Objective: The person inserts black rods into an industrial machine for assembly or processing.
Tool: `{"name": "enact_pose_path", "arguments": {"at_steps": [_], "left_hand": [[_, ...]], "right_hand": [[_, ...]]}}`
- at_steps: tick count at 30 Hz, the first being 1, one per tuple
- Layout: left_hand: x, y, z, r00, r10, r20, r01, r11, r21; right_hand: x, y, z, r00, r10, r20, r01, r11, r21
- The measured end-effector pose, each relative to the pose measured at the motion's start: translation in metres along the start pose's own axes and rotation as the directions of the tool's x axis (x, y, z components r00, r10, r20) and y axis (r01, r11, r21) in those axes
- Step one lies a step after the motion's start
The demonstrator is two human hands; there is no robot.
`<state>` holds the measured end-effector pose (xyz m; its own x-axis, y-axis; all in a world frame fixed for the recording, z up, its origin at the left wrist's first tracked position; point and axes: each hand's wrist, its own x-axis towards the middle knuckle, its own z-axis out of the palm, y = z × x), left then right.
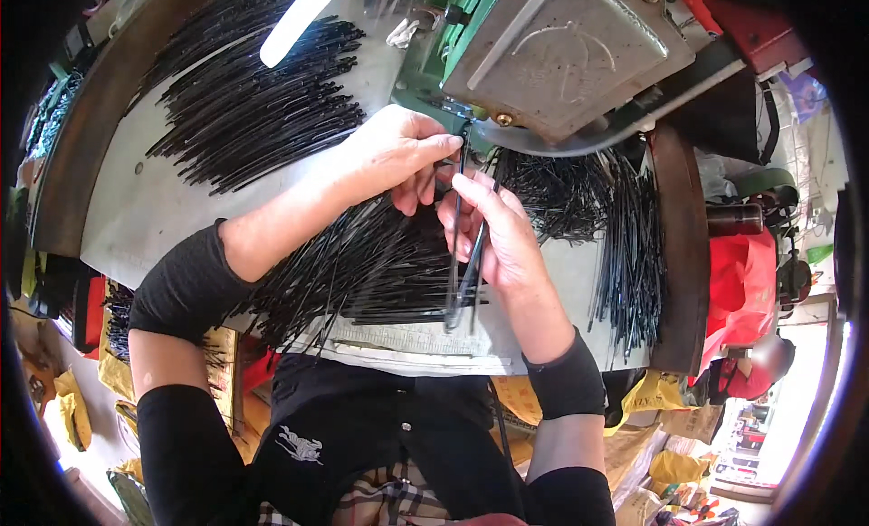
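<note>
My left hand (398, 153) is closed, its thumb and finger at the upper end of a thin black strip (464, 157) just under the machine's head. My right hand (498, 223) is closed round several thin black strips (471, 277) that hang toward my lap. The machine (570, 60) has a grey metal cover and a green body. Below my left wrist lies a loose heap of similar strips (371, 263). A larger, straighter pile (262, 119) covers the table's far left, and another tangled heap (552, 191) sits right of my right hand.
The pale table (118, 205) has raised brown wooden edges (679, 282) on both sides. A bundle of strips (631, 254) lies along the right edge. A white lamp tube (300, 23) hangs at the upper left. Beyond the right edge are a red bag (738, 282) and another person (756, 368).
</note>
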<state>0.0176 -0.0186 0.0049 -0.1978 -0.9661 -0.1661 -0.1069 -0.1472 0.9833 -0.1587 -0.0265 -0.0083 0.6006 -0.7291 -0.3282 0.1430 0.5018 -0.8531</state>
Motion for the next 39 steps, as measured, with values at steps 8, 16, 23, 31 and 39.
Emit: {"name": "enact_pose_path", "arguments": {"at_steps": [8,16,23,31,39], "left_hand": [[-0.002,0.003,-0.004,0.995,0.097,0.018,-0.098,0.954,0.283],[-0.006,-0.001,0.004,0.985,0.09,0.147,-0.153,0.852,0.501],[-0.009,-0.001,0.036,0.921,0.247,0.302,-0.389,0.518,0.762],[0.0,-0.006,0.056,0.92,0.195,0.339,-0.389,0.369,0.844],[-0.002,-0.004,0.046,0.92,0.256,0.298,-0.393,0.626,0.674]], "right_hand": [[-0.024,-0.012,-0.007,0.994,0.065,-0.091,-0.075,0.992,-0.104],[-0.08,-0.075,-0.101,0.871,-0.344,-0.352,-0.173,0.455,-0.873],[-0.075,-0.058,-0.122,0.721,-0.685,-0.105,-0.213,-0.075,-0.974],[-0.038,-0.051,-0.099,0.756,-0.654,0.042,-0.093,-0.171,-0.981],[-0.002,-0.041,-0.106,0.754,-0.65,0.093,-0.168,-0.328,-0.93]]}}
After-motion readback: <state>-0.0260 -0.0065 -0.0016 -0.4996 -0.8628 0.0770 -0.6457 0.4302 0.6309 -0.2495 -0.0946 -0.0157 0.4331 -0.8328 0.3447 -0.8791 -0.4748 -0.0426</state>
